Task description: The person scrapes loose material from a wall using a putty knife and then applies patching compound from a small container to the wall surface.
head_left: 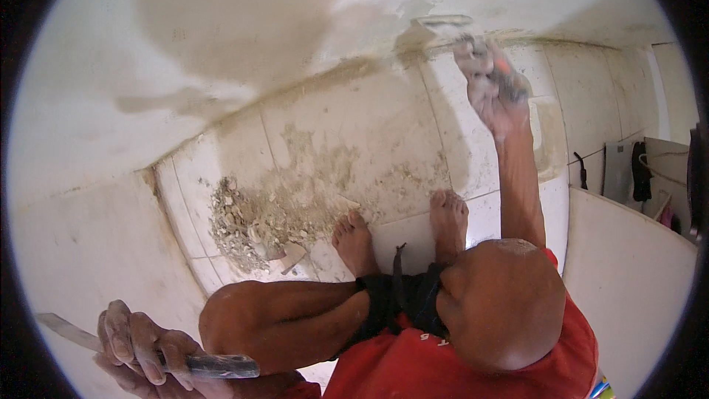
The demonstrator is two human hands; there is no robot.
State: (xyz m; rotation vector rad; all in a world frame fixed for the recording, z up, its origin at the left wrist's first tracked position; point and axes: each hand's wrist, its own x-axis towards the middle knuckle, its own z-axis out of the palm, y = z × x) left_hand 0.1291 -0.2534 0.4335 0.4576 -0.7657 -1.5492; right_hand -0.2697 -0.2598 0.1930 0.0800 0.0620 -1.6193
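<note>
Overhead, the right grip [485, 81] is closed around a blurred scraper [452, 21], its pale blade at the low part of the stained wall [236, 15]; contact is unclear. Down at the lower left, the left grip [151, 347] curls round a black-handled flat blade [225, 366], near the bent knee. Rubble [240, 229] lies heaped on the tiled floor [369, 107].

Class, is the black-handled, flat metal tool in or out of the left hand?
In: the left hand curls around the tool, blade protruding leftward.

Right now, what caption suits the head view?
Right hand holds a flat-bladed scraper at an off-white wall; left hand grips a long black-handled tool.
</note>
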